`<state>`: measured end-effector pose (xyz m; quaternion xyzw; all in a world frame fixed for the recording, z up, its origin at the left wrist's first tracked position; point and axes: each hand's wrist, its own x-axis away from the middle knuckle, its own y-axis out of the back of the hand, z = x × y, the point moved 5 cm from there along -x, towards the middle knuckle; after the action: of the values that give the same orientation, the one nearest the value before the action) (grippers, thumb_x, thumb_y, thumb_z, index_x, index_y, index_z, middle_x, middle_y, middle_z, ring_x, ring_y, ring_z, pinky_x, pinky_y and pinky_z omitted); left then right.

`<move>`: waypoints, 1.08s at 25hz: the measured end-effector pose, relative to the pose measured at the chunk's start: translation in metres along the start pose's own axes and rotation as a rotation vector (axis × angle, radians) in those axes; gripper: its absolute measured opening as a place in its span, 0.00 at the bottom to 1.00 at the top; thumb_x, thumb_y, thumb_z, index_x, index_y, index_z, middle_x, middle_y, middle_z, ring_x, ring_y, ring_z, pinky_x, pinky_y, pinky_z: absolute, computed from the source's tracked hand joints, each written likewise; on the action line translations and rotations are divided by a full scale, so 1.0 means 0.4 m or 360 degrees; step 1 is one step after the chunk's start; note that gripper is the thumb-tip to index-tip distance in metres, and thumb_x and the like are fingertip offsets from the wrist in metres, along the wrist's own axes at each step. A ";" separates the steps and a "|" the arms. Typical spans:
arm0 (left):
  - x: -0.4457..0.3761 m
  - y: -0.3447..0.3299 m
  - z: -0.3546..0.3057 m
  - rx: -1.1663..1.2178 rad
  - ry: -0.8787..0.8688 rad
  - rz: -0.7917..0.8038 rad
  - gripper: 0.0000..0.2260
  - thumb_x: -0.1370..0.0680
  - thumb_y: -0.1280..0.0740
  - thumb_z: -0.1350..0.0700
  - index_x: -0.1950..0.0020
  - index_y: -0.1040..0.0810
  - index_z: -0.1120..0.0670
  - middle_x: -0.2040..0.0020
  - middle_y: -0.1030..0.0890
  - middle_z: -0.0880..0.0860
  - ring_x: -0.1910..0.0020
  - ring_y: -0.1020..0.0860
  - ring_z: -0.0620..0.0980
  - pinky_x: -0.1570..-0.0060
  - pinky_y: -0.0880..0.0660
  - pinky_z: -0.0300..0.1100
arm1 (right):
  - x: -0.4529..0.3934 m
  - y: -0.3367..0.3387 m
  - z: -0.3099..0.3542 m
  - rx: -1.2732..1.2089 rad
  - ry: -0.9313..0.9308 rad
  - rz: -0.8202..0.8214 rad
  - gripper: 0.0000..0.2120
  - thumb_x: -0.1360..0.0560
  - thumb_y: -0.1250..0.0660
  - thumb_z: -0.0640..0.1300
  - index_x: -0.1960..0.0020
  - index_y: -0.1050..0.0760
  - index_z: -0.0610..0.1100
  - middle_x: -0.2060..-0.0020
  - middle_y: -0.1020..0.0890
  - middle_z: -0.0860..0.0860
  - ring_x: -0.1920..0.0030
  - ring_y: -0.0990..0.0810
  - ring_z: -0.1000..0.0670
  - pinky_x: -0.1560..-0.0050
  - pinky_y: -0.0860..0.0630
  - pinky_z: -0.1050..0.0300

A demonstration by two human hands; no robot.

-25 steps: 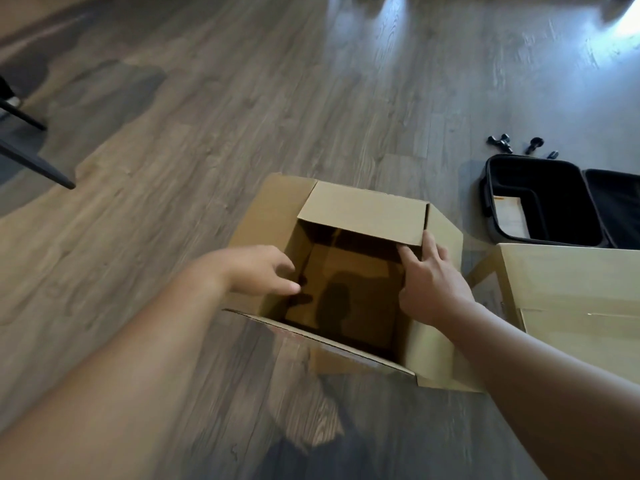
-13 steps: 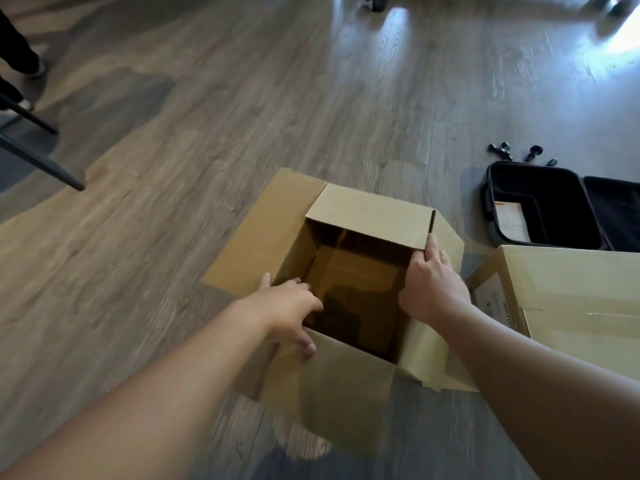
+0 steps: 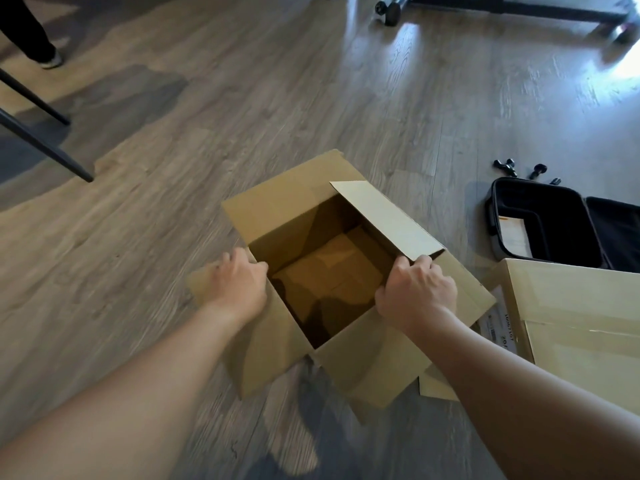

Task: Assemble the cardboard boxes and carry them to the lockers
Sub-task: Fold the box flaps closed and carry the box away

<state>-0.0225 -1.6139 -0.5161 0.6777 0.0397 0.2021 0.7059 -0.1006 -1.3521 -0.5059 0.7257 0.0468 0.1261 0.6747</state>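
Hands [image 3: 239, 284] on open box [image 3: 298, 220] rims

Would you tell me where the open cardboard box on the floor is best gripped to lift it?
Probably by the top rims of two opposite walls of the open cardboard box, from above, where the left hand and right hand already sit. The flaps splay outward and look too floppy to carry it.

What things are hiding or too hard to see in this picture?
All in the head view:
- Left hand: its fingertips curl over the open box rim, out of sight.
- Label on the second box: print too small and blurred to read.
- Black case: cut off by the right edge.
- Person's leg: the rest is cut off at the top-left.
- Lockers: nowhere in frame.
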 end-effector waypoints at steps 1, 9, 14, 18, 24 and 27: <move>0.008 -0.008 -0.020 0.0195 0.0077 0.0108 0.12 0.17 0.43 0.47 0.45 0.22 0.51 0.44 0.27 0.55 0.50 0.27 0.53 0.48 0.25 0.49 | 0.003 -0.002 0.000 -0.0016 -0.0003 -0.0023 0.15 0.22 0.41 0.53 0.42 0.26 0.45 0.53 0.24 0.44 0.60 0.29 0.45 0.62 0.30 0.53; 0.053 -0.042 -0.137 0.0118 0.0261 0.0326 0.18 0.25 0.28 0.49 0.41 0.24 0.57 0.39 0.31 0.61 0.51 0.27 0.54 0.52 0.24 0.42 | 0.014 -0.028 0.000 0.0024 0.0020 -0.0095 0.27 0.22 0.43 0.58 0.29 0.29 0.44 0.42 0.20 0.41 0.42 0.23 0.40 0.43 0.26 0.47; 0.027 -0.041 -0.053 0.0260 0.0356 0.0180 0.18 0.22 0.35 0.64 0.33 0.31 0.59 0.28 0.35 0.63 0.38 0.27 0.60 0.46 0.24 0.49 | -0.012 -0.050 -0.003 -0.0327 0.0011 0.0115 0.37 0.19 0.44 0.57 0.18 0.52 0.42 0.20 0.43 0.40 0.23 0.39 0.39 0.26 0.36 0.43; 0.023 -0.040 -0.024 0.0152 0.0352 0.0106 0.27 0.21 0.36 0.66 0.24 0.38 0.56 0.20 0.44 0.63 0.25 0.35 0.62 0.34 0.28 0.53 | -0.020 -0.051 -0.002 -0.0172 0.0058 0.0007 0.32 0.21 0.43 0.54 0.20 0.42 0.43 0.20 0.42 0.42 0.21 0.44 0.41 0.24 0.43 0.41; 0.023 -0.054 -0.011 0.0099 0.0412 0.0166 0.21 0.22 0.33 0.61 0.30 0.31 0.51 0.48 0.20 0.55 0.52 0.18 0.55 0.57 0.18 0.47 | -0.033 -0.077 -0.074 -0.0453 -0.0160 0.0218 0.28 0.21 0.37 0.42 0.22 0.38 0.52 0.36 0.26 0.43 0.37 0.24 0.39 0.42 0.22 0.42; 0.032 -0.057 -0.001 0.0234 0.0483 0.0138 0.29 0.22 0.33 0.61 0.23 0.39 0.49 0.46 0.21 0.54 0.53 0.19 0.53 0.60 0.19 0.45 | -0.037 -0.074 -0.049 -0.0597 -0.0154 0.0172 0.30 0.20 0.36 0.38 0.21 0.40 0.50 0.36 0.24 0.47 0.41 0.21 0.41 0.45 0.20 0.41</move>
<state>-0.0055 -1.6091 -0.5357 0.6902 0.1313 0.3289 0.6310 -0.1165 -1.3342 -0.5359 0.5940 -0.0489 0.1337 0.7918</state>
